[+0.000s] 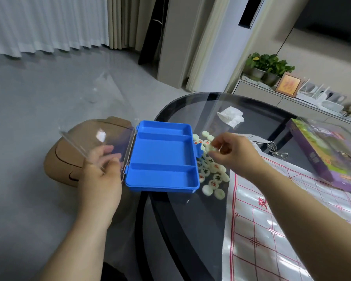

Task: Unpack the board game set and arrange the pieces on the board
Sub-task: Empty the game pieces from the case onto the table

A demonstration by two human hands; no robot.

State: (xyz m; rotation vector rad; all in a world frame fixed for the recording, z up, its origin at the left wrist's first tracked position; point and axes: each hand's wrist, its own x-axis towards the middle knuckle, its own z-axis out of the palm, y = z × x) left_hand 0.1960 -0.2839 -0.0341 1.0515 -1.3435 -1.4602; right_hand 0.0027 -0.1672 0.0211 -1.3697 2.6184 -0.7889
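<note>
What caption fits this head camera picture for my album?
The left hand holds the empty blue box by its clear lid; right hand pinches a piece above the pile.

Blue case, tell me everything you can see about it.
The blue case looks like hard plastic, a shallow tray split into three compartments, all empty. Its clear lid is swung open to the left on hinges, and the left hand grips it. The tray is at the edge of the dark glass table; whether resting or held up is unclear. Pale round pieces lie by its right side, near the latch tab.
</note>
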